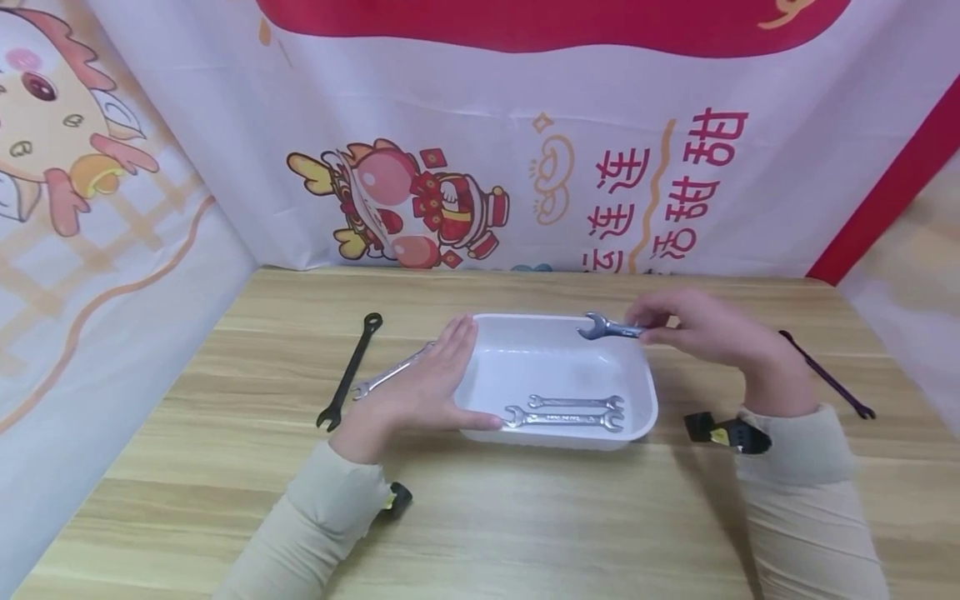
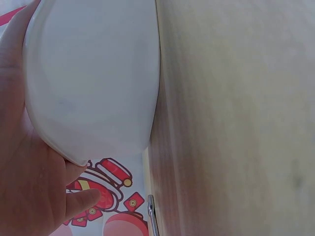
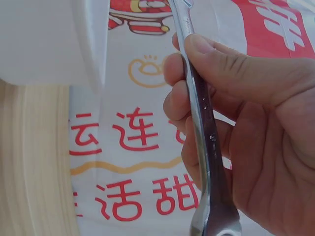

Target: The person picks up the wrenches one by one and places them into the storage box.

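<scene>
A white plastic tray (image 1: 555,379) sits in the middle of the table. My left hand (image 1: 420,392) rests along its left end, fingers straight at the rim and thumb stretched toward the front edge. In the left wrist view that hand (image 2: 29,147) lies against the rim of the tray (image 2: 93,83). My right hand (image 1: 693,325) pinches a silver wrench (image 1: 603,327), its open jaw pointing left over the tray's back right corner. In the right wrist view, thumb and fingers grip the wrench's shank (image 3: 199,108). Inside the tray, two silver wrenches (image 1: 566,418) lie along the front wall.
Left of the tray, a black wrench (image 1: 351,371) lies on the wooden table (image 1: 525,525). Another silver wrench (image 1: 390,372) is partly hidden behind my left hand. A dark wrench (image 1: 828,377) lies at the right. A printed cloth (image 1: 480,108) hangs behind the table.
</scene>
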A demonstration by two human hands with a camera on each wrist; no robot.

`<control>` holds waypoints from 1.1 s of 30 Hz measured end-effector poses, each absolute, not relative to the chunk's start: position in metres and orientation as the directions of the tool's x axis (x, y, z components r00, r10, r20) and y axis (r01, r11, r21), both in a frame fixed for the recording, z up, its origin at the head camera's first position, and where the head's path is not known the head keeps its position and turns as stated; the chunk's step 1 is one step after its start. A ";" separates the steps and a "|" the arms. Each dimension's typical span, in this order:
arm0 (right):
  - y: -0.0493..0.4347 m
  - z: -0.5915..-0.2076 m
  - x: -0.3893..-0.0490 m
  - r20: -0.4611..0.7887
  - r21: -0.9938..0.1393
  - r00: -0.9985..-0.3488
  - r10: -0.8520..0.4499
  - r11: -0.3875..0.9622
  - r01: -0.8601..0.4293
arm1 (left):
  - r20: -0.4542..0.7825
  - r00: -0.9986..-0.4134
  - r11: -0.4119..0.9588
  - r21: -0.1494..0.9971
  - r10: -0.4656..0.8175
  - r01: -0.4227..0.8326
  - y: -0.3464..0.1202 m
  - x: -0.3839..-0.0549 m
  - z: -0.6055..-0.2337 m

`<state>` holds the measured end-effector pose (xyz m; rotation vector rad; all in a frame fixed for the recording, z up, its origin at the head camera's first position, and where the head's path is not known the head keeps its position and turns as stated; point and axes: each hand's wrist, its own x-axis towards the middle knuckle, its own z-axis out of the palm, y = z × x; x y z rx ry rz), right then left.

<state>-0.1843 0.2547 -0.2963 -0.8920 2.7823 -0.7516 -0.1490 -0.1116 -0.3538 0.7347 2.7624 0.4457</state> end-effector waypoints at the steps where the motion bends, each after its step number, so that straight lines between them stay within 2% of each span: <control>1: 0.252 -0.297 -0.185 0.031 -0.496 -0.815 -0.579 0.699 -0.515 | -0.158 -0.842 0.826 0.351 0.515 0.440 -0.112 -0.149 -0.354; 18: 0.224 -0.305 -0.185 0.087 -0.503 -0.753 -0.652 0.624 -0.599 | -0.157 -0.842 0.827 0.346 0.517 0.443 -0.111 -0.150 -0.354; 33: 0.195 -0.314 -0.183 0.168 -0.561 -0.680 -0.714 0.498 -0.661 | -0.152 -0.845 0.829 0.345 0.513 0.441 -0.112 -0.150 -0.355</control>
